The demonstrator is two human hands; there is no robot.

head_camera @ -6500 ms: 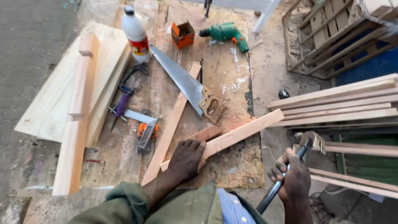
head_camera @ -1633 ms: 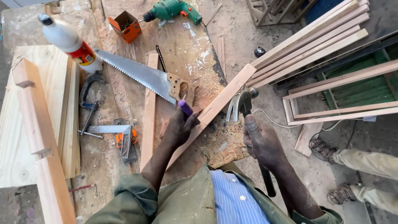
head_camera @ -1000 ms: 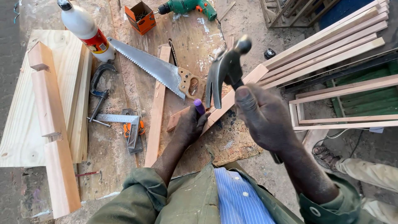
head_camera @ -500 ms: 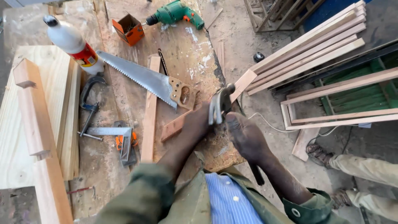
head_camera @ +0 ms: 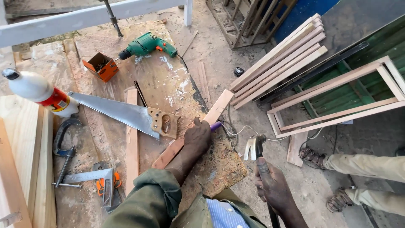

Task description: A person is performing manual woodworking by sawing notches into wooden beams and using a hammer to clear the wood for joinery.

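I read the left hand (head_camera: 197,137) as pressed flat on the long pale wooden batten (head_camera: 192,135) that lies slantwise over the worn chipboard bench top (head_camera: 168,84). A purple-tipped object (head_camera: 216,125) pokes out beside its fingers; whether the fingers pinch it or only lie on it, I cannot tell. The right hand (head_camera: 274,190) is clenched on the handle of the steel claw hammer (head_camera: 254,147), head up, to the right of the batten and off the bench edge.

Edges and room:
- The batten's far end overhangs the right bench edge, just beyond the left hand.
- Between the two hands the space is open down to the sandy ground, crossed only by a thin white cable (head_camera: 240,131).
- Left of the left hand, touching or nearly so, lies the wooden-handled hand saw (head_camera: 126,115); beyond it the white glue bottle with red label (head_camera: 38,93).
- Further ahead lie the green electric drill (head_camera: 147,44) and the small orange cardboard box (head_camera: 101,67).
- Right of the hammer stand a stack of pale timber strips (head_camera: 278,57) and another person's sandalled feet (head_camera: 325,177).

Change from the frame half a second back: the hammer head was then down at the batten, close to the left hand; it now stands clear and to the right.
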